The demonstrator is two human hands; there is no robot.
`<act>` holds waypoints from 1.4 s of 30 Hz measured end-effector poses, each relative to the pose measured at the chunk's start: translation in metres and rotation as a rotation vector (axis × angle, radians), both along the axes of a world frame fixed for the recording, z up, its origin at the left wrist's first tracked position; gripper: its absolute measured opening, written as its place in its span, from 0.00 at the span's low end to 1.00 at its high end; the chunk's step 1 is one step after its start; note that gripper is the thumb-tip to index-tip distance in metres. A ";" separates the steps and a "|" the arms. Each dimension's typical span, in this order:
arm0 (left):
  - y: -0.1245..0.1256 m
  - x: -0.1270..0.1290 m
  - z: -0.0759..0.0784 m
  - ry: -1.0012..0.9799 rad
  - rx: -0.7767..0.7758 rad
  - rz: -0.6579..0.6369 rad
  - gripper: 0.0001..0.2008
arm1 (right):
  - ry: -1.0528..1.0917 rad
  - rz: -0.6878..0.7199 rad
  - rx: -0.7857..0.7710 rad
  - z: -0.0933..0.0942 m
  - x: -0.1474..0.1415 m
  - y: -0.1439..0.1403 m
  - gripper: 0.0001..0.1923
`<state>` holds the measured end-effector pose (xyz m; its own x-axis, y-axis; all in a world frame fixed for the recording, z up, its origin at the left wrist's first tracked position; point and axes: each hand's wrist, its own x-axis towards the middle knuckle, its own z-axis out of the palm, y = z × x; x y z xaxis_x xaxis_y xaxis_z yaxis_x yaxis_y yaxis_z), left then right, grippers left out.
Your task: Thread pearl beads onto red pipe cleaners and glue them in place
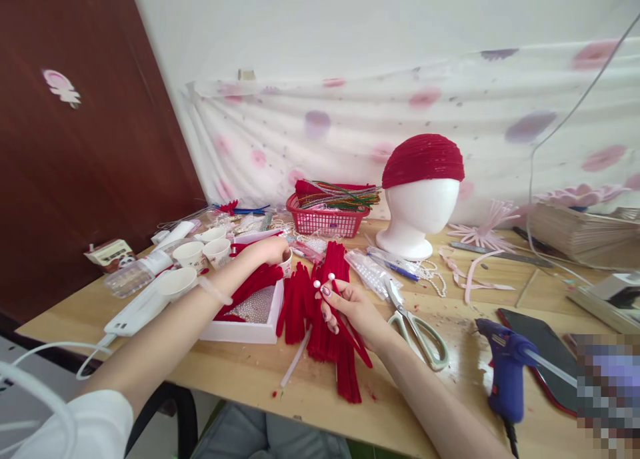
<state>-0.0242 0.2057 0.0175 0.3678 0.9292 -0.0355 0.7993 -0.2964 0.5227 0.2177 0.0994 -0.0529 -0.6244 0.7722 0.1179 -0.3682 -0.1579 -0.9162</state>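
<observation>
Right hand near the counter's front edge, grip pinching two pearl-tipped pins plus one red pipe cleaner, above the red pipe-cleaner pile. Left hand reaches into a paper cup, grip curled; contents not visible. Four more paper cups toward the left edge. One pair of scissors, one glue gun to the right.
</observation>
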 end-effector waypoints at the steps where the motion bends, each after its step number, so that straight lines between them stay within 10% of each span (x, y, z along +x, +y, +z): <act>1: 0.004 0.002 -0.003 0.042 -0.032 0.006 0.18 | -0.004 0.006 -0.015 0.001 0.000 -0.001 0.10; 17: -0.002 -0.002 0.005 0.050 -0.132 0.021 0.17 | 0.039 0.009 -0.106 0.011 0.001 -0.007 0.06; 27: -0.035 0.007 0.032 -0.530 -0.133 0.183 0.16 | 0.083 0.025 -0.106 0.012 0.001 -0.007 0.06; 34: -0.103 0.039 0.008 -1.073 -0.319 0.227 0.09 | 0.169 0.070 -0.109 0.018 0.005 -0.009 0.06; 42: -0.112 0.044 -0.008 -1.224 -0.572 0.264 0.05 | 0.189 0.187 -0.076 0.023 0.008 -0.011 0.09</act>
<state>0.0198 0.0939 0.0095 0.2576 0.9414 -0.2176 -0.2565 0.2838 0.9240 0.2252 0.0883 -0.0301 -0.7296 0.6564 0.1918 -0.4894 -0.3054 -0.8168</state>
